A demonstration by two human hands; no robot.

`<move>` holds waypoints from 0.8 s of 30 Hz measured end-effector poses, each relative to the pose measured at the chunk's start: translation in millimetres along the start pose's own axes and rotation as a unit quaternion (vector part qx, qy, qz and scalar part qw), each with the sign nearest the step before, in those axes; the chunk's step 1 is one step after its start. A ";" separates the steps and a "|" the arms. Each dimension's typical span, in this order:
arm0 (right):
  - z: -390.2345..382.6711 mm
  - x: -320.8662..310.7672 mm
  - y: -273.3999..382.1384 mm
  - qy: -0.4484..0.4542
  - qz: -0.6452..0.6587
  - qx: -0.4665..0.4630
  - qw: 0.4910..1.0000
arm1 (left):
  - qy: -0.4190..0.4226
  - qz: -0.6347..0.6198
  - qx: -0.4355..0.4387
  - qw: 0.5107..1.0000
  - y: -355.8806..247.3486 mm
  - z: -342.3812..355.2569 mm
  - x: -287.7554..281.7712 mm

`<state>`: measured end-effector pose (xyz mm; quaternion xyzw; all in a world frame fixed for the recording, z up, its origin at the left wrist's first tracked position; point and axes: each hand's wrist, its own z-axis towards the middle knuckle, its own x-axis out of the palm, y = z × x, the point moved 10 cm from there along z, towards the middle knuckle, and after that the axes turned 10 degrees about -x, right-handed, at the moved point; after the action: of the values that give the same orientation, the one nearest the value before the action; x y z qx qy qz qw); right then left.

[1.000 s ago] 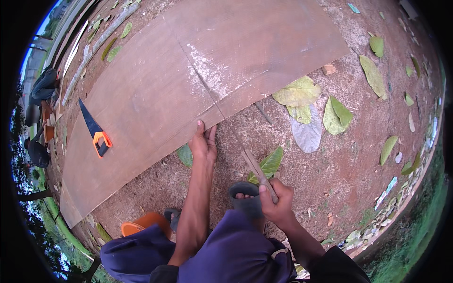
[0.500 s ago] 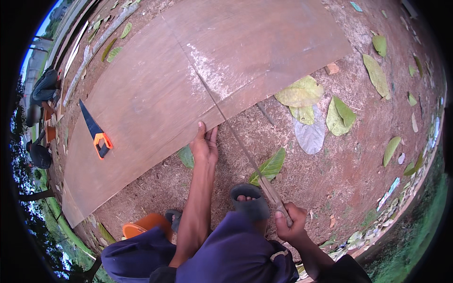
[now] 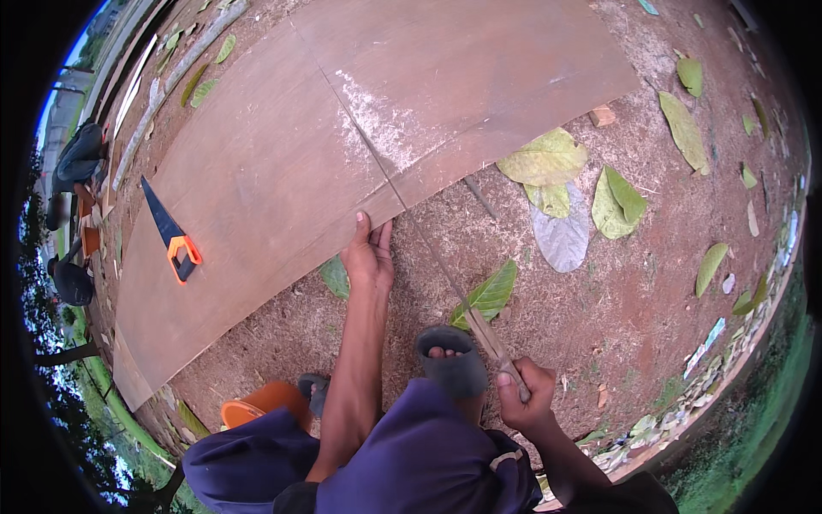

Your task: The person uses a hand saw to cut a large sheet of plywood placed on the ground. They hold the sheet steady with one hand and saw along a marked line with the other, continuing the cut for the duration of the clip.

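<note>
A large brown plywood sheet [image 3: 257, 206] lies across the ground, with a thin dark line running over it through a patch of pale sawdust [image 3: 377, 124]. My left hand [image 3: 368, 255] grips the sheet's near edge, thumb on top and the other fingers partly hidden beneath. Just right of it, a handsaw [image 3: 486, 336] seen edge-on meets that edge in line with the dark line. Its wooden handle is in my right hand [image 3: 528, 396], fingers closed round it. A second saw with an orange and black handle [image 3: 183, 257] rests on the sheet's left part.
Large leaves [image 3: 544, 163] are scattered on the dirt to the right, beside a small brick-coloured block [image 3: 602, 116]. An orange bucket [image 3: 267, 404] stands by my left leg. My sandalled foot [image 3: 452, 360] is close to the saw. Two people [image 3: 79, 163] crouch at the far left.
The handsaw and my right hand have shifted slightly forward, toward the sheet. My left hand keeps its hold on the edge.
</note>
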<state>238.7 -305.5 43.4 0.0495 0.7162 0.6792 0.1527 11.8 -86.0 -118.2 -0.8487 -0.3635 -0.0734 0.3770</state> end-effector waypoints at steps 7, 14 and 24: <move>108.3 67.8 -27.0 -0.055 0.006 -0.001 0.998 | 0.003 -0.010 -0.064 0.998 18.8 25.9 -21.4; -9.8 -3.3 5.0 0.010 0.003 0.021 1.000 | -0.017 0.000 0.006 1.000 0.5 -6.9 2.0; 6.3 3.4 0.9 -0.037 0.009 -0.014 0.999 | -0.004 0.020 -0.017 1.000 -0.2 -4.4 4.7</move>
<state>237.2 -298.4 43.5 0.0793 0.7000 0.6882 0.1738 15.8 -86.3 -113.1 -0.8623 -0.3470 -0.0682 0.3625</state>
